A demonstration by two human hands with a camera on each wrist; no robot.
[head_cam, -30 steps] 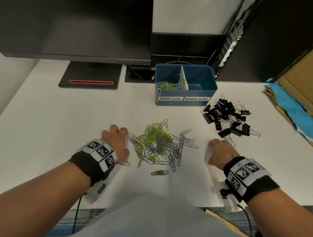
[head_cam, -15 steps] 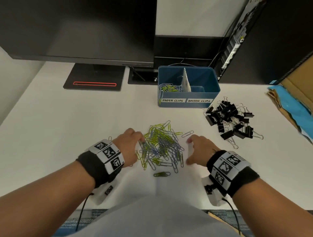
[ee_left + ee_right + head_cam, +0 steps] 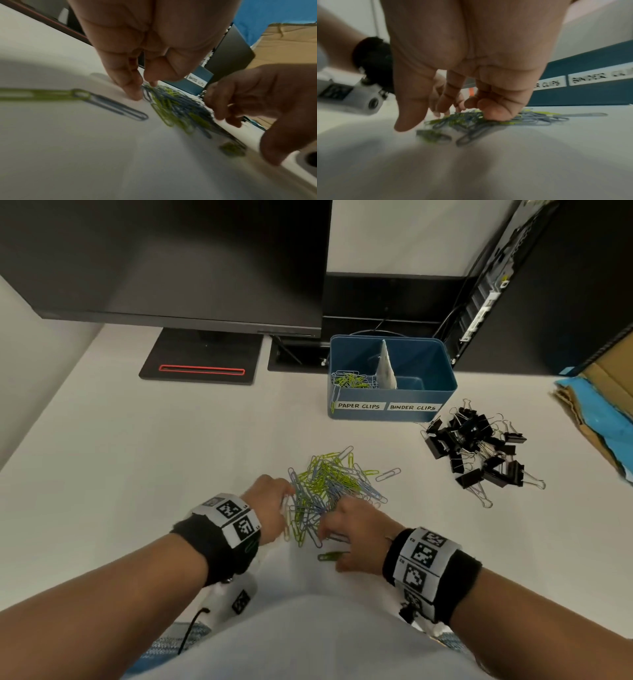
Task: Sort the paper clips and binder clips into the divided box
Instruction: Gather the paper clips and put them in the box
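A pile of green and blue paper clips (image 3: 329,487) lies on the white desk between my hands. My left hand (image 3: 274,505) curls its fingers into the pile's left edge, thumb and finger pinching clips (image 3: 145,88). My right hand (image 3: 346,522) has curled fingers (image 3: 494,113) on the pile's right side, thumb apart. The blue divided box (image 3: 359,416) stands behind, labelled PAPER CLIPS and BINDER CLIPS. Paper clips (image 3: 349,380) lie in its left compartment. Black binder clips (image 3: 476,446) are heaped to the right of the box.
One paper clip (image 3: 388,474) lies apart right of the pile, and a green one (image 3: 330,556) by my right thumb. A monitor (image 3: 171,261) and its base (image 3: 202,357) stand at the back left. Cardboard with a blue sheet (image 3: 603,405) lies far right.
Both hands have drawn inward from the sides, raking the spread clips into a tighter pile. My right hand moved furthest, from the pile's far right onto it.
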